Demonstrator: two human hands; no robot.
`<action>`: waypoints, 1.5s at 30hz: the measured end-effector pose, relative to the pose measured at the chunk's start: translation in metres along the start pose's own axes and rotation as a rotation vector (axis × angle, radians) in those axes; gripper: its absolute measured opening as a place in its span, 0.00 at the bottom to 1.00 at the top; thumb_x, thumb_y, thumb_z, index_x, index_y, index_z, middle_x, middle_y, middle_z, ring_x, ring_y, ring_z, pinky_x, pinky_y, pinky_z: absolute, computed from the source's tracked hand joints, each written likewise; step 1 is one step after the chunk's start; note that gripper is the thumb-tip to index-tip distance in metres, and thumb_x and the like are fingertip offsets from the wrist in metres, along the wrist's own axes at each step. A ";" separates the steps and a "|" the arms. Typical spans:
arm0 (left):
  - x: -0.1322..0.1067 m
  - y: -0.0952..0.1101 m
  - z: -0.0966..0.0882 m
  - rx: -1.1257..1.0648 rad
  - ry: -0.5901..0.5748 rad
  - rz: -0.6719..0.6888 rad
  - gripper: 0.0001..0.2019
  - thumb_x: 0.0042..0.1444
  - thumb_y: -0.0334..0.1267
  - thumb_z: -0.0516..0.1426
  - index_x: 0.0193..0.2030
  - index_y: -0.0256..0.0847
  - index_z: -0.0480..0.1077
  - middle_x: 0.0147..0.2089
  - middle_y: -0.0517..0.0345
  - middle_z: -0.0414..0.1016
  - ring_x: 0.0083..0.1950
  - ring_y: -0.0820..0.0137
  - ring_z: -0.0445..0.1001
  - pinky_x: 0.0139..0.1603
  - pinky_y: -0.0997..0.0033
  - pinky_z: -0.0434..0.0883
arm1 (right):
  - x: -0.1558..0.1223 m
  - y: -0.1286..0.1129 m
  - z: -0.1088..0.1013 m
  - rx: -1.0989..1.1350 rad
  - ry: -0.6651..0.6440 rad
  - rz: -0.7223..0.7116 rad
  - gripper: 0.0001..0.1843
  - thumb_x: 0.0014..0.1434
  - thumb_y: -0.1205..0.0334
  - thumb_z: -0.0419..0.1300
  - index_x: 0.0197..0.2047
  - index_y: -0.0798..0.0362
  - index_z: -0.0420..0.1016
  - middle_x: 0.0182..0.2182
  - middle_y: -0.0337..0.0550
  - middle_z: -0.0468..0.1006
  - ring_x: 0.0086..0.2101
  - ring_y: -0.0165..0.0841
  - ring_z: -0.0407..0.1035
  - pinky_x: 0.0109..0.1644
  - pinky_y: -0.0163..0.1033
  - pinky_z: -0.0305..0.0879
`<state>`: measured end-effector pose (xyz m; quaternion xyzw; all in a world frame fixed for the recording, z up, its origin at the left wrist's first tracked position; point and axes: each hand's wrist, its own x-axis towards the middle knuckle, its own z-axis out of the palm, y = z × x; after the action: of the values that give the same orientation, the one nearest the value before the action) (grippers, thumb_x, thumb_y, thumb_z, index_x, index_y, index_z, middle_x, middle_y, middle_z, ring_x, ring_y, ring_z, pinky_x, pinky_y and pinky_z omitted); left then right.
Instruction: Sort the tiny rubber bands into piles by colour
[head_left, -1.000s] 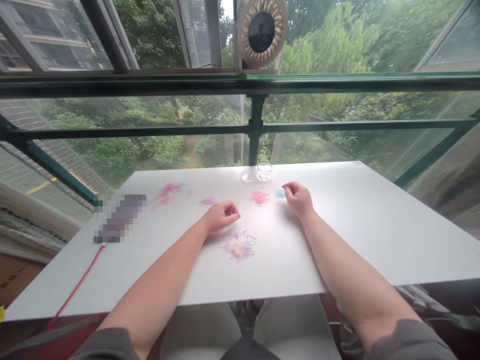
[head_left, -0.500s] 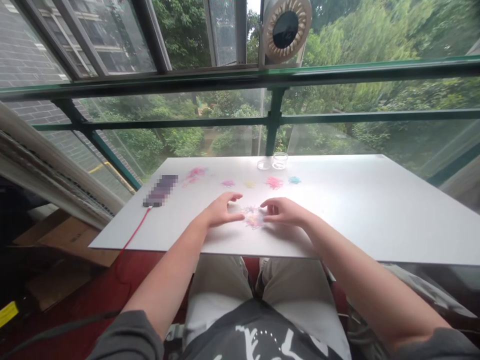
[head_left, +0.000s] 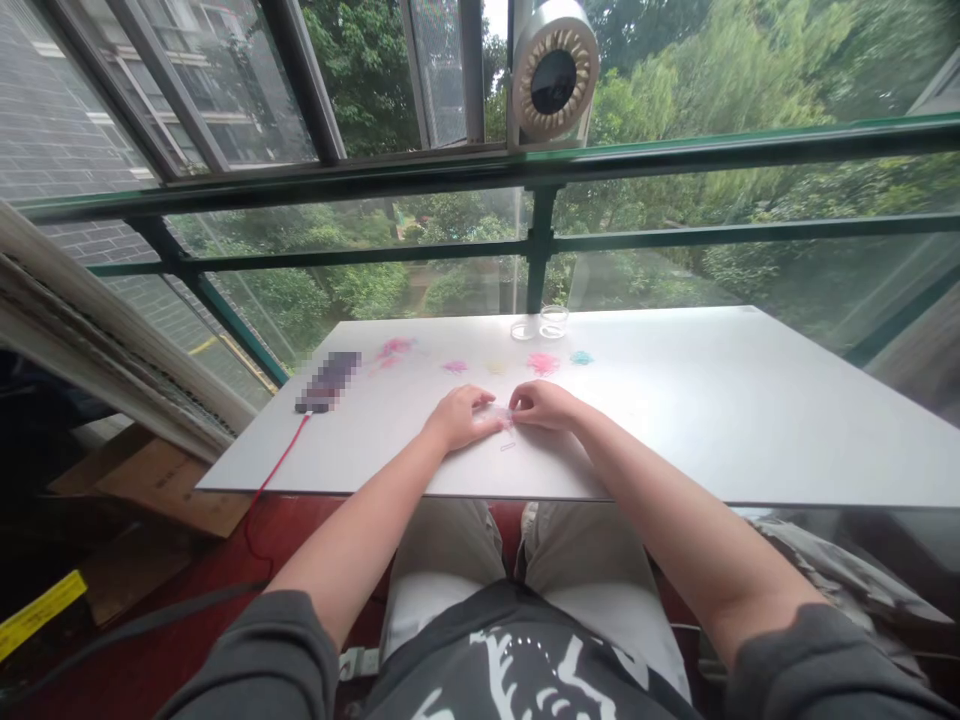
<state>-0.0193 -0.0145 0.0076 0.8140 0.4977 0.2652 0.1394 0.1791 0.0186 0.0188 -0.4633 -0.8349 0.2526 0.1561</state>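
Observation:
My left hand (head_left: 459, 416) and my right hand (head_left: 541, 404) meet at the middle of the white table (head_left: 750, 420), fingers curled together over the mixed pile of small coloured rubber bands (head_left: 501, 416), which they mostly cover. One loose band (head_left: 508, 446) lies just in front of them. Beyond the hands lie sorted little heaps: a large pink one (head_left: 394, 350), a purple one (head_left: 454, 367), a pale yellow one (head_left: 496, 366), a bright pink one (head_left: 542, 362) and a blue one (head_left: 580, 357).
Two small clear dishes (head_left: 540, 325) stand at the table's far edge. A blurred dark device (head_left: 328, 380) with a red cable (head_left: 274, 470) lies at the left. Green window railing and a round fan (head_left: 553, 70) are behind. Cardboard lies on the floor at left.
The view has pulled back from the table. My right hand came back from the blue heap and both hands closed in on the mixed pile from either side.

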 end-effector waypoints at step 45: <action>0.002 -0.012 0.006 -0.126 0.094 -0.062 0.12 0.54 0.40 0.49 0.40 0.39 0.68 0.39 0.55 0.73 0.37 0.71 0.70 0.40 0.70 0.67 | -0.023 0.019 0.002 0.093 0.189 -0.088 0.13 0.43 0.65 0.58 0.35 0.53 0.76 0.30 0.40 0.73 0.24 0.25 0.61 0.31 0.31 0.59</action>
<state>-0.0242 -0.0070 -0.0023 0.7745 0.5109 0.3296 0.1749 0.2032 0.0069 0.0059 -0.4401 -0.8236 0.2391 0.2662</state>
